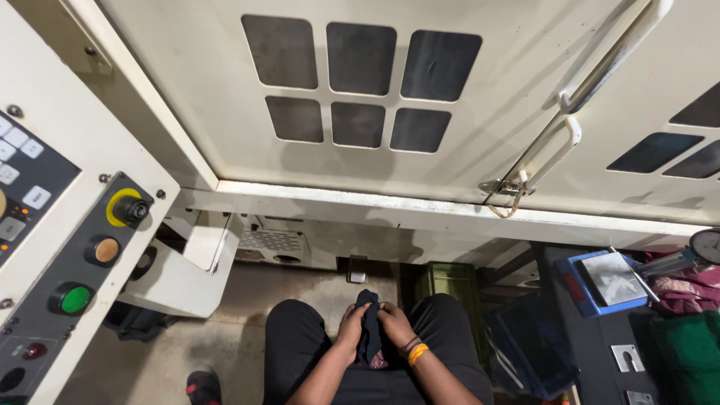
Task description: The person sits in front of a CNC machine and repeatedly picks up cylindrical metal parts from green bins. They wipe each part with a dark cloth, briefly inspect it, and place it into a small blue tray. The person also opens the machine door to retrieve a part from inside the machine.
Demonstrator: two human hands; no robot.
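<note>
Left edge of frame: control panel (pixel 52 247) with a yellow-ringed knob (pixel 129 209), an amber button (pixel 105 250) and a green button (pixel 73 299) — hard corners, jutting toward the knees. Below it, at lower left, bare concrete floor (pixel 165 352) and a shoe (pixel 202 386).

Lower centre: dark cloth (pixel 367 330) held over the lap, between both hands, hanging down from a bunched top. Judging by the drape — soft, light, limp, no stiffness, not fragile, not slippery. It will fold or slump wherever it is unsupported, so the best hold is a pinch at the bunched upper part or along a hem, one hand each side.

Left hand (pixel 350 324) is closed on the cloth's left side, fingers curled into the fabric. Right hand (pixel 395 322) is closed on the right side, thumb and fingers pinching; an orange band sits on that wrist (pixel 417 352).

Upper frame: cream machine door (pixel 480 150) with dark window panes and a bar handle (pixel 592 75) at upper right. Its lower sill overhangs the knees, so headroom forward is limited.

Right: green crate (pixel 450 281) just past the right knee, then a blue tray (pixel 600 281) and a dial gauge (pixel 706 245) on a dark bench (pixel 592 345). Tight on the right — the open room is the lap itself and the floor at lower left.
</note>
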